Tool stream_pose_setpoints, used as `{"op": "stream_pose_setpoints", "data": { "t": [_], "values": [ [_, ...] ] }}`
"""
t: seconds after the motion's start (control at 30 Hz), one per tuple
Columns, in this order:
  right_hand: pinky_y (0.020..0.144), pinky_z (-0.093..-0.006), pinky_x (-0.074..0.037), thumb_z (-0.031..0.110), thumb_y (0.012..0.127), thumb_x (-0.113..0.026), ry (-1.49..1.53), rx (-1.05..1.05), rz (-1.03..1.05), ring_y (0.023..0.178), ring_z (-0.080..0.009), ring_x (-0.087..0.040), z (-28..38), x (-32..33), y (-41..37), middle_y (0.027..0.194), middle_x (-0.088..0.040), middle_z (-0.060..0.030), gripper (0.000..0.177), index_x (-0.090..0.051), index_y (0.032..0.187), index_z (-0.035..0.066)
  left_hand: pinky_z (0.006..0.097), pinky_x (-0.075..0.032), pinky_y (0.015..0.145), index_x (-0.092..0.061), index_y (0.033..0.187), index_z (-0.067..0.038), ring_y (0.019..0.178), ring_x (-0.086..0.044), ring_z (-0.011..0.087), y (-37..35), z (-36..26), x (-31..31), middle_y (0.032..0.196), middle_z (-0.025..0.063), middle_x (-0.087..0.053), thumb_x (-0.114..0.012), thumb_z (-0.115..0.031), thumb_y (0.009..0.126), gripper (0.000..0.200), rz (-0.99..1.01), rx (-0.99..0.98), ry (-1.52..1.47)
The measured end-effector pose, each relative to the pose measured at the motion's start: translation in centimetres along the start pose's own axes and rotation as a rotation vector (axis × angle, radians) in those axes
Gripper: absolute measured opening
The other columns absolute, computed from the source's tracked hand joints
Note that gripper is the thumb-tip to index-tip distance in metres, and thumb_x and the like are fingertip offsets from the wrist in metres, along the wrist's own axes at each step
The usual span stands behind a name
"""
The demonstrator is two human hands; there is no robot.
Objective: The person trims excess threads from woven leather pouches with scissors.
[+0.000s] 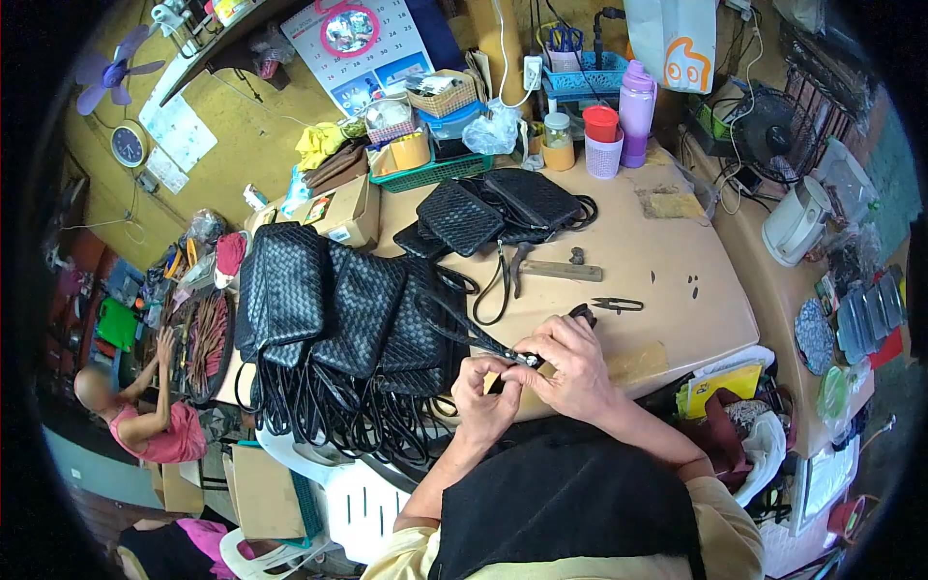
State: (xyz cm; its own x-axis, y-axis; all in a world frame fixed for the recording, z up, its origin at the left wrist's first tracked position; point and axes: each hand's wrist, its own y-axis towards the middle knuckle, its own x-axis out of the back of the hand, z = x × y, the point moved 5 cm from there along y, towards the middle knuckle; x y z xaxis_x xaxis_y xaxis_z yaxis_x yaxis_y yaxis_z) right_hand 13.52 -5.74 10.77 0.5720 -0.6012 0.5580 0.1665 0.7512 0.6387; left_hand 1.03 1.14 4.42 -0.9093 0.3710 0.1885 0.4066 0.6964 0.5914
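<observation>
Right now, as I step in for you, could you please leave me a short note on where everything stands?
The left hand and right hand both pinch the strap at its metal fitting, at the near edge of the table.
A large pile of woven bags lies left, straps hanging over the edge; a smaller pile at the back.
The snips lie beyond the right hand.
Done: unclear which bags are finished. Left: this fitting, in hand.

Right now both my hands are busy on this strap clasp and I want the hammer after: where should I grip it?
Take the hammer by its pale wooden handle, from above, with your right hand once it frees the strap clasp. The handle lies flat on the bare table, free end pointing right; the dark head at its left end sits beside bag straps.
</observation>
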Motion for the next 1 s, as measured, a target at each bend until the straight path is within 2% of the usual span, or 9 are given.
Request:
{"op": "stream_pose_setpoints", "data": {
  "t": [0.2, 0.3, 0.43, 0.57, 0.63, 0.7, 0.73, 0.8, 1.0],
  "values": [
    [0.071, -0.0326, -0.040, 0.010, 0.083, -0.063, 0.100, -0.139, -0.178, 0.066, -0.0227, -0.058, -1.2, -0.1, -0.7, 0.068, -0.060, -0.0072, 0.008, -0.061, 0.079, 0.003, 0.0257, -0.049, 0.069, -0.057, 0.092, 0.002, 0.073, -0.059, 0.0169, 1.2, -2.3, 0.3, 0.082, 0.0090, -0.060, -0.075, 0.006, 0.066, 0.032, 0.012, -0.020, 0.121],
    [0.069, -0.0327, -0.043, 0.015, 0.082, -0.067, 0.623, -0.543, -0.151, 0.067, -0.0204, -0.058, -4.1, -2.4, -2.3, 0.067, -0.059, -0.0061, 0.015, -0.060, 0.079, 0.001, 0.0259, -0.050, 0.065, -0.066, 0.090, 0.002, 0.072, -0.062, 0.0199, 2.2, -3.0, 0.3, 0.083, 0.0127, -0.065, -0.076, 0.003, 0.067, 0.025, 0.038, -0.089, 0.210],
    [0.062, -0.0298, -0.045, 0.021, 0.077, -0.075, 0.404, -0.344, -0.037, 0.067, -0.0144, -0.055, -3.3, -0.9, -1.0, 0.068, -0.058, -0.0048, 0.026, -0.058, 0.079, 0.002, 0.0285, -0.050, 0.058, -0.065, 0.084, 0.004, 0.063, -0.063, 0.0230, 2.7, -3.1, -0.2, 0.073, 0.0132, -0.064, -0.076, 0.003, 0.066, 0.022, 0.065, -0.171, 0.212],
    [0.061, -0.0250, -0.044, 0.014, 0.076, -0.075, 0.989, -0.580, -0.138, 0.069, -0.0095, -0.053, -4.4, -2.3, -1.8, 0.068, -0.056, 0.0007, 0.023, -0.058, 0.086, 0.003, 0.0278, -0.046, 0.054, -0.065, 0.084, 0.003, 0.060, -0.060, 0.0222, 2.6, -3.2, -0.2, 0.070, 0.0120, -0.062, -0.076, 0.004, 0.067, 0.021, 0.035, -0.155, 0.188],
    [0.060, -0.0213, -0.043, 0.007, 0.078, -0.072, 0.930, -0.552, -0.151, 0.072, -0.0076, -0.052, -4.7, -2.0, -1.7, 0.075, -0.057, 0.0003, 0.017, -0.058, 0.086, 0.003, 0.0273, -0.046, 0.054, -0.064, 0.085, 0.003, 0.059, -0.060, 0.0212, 2.6, -3.2, -0.2, 0.070, 0.0119, -0.062, -0.074, 0.003, 0.069, 0.019, 0.046, -0.159, 0.181],
    [0.061, -0.0190, -0.043, 0.002, 0.080, -0.068, 0.259, -0.221, -0.321, 0.077, -0.0075, -0.053, -4.9, 0.3, -1.0, 0.087, -0.058, -0.0032, 0.014, -0.057, 0.089, 0.003, 0.0269, -0.045, 0.053, -0.063, 0.084, 0.002, 0.058, -0.058, 0.0191, 2.3, -3.2, 0.7, 0.069, 0.0112, -0.061, -0.071, 0.004, 0.071, 0.016, 0.003, -0.109, 0.157],
    [0.068, -0.0224, -0.046, 0.001, 0.080, -0.066, 0.604, -0.522, -0.354, 0.082, -0.0106, -0.055, -7.3, -0.2, -2.1, 0.097, -0.059, -0.0068, 0.016, -0.055, 0.092, 0.002, 0.0265, -0.045, 0.053, -0.063, 0.084, 0.002, 0.058, -0.058, 0.0174, 2.2, -3.1, 1.3, 0.070, 0.0110, -0.061, -0.069, 0.004, 0.073, 0.013, -0.044, -0.053, 0.118],
    [0.082, -0.0268, -0.045, -0.002, 0.081, -0.063, 0.556, -0.616, -0.442, 0.086, -0.0122, -0.056, -11.3, 1.4, -3.4, 0.099, -0.062, -0.0067, 0.017, -0.055, 0.095, 0.002, 0.0229, -0.042, 0.055, -0.061, 0.082, 0.001, 0.058, -0.053, 0.0125, 2.3, -2.4, 2.6, 0.069, 0.0065, -0.057, -0.064, 0.004, 0.077, 0.007, -0.115, 0.018, 0.058],
    [0.071, -0.0207, -0.043, -0.003, 0.085, -0.059, 0.637, -0.493, -0.551, 0.078, -0.0090, -0.054, -11.1, 5.1, -4.3, 0.094, -0.061, -0.0097, 0.010, -0.052, 0.092, 0.001, 0.0178, -0.037, 0.063, -0.055, 0.091, 0.000, 0.069, -0.044, 0.0029, 1.3, 0.3, 1.8, 0.077, -0.0037, -0.053, -0.059, -0.013, 0.091, 0.015, -0.147, 0.299, -0.283]
  ]
}}
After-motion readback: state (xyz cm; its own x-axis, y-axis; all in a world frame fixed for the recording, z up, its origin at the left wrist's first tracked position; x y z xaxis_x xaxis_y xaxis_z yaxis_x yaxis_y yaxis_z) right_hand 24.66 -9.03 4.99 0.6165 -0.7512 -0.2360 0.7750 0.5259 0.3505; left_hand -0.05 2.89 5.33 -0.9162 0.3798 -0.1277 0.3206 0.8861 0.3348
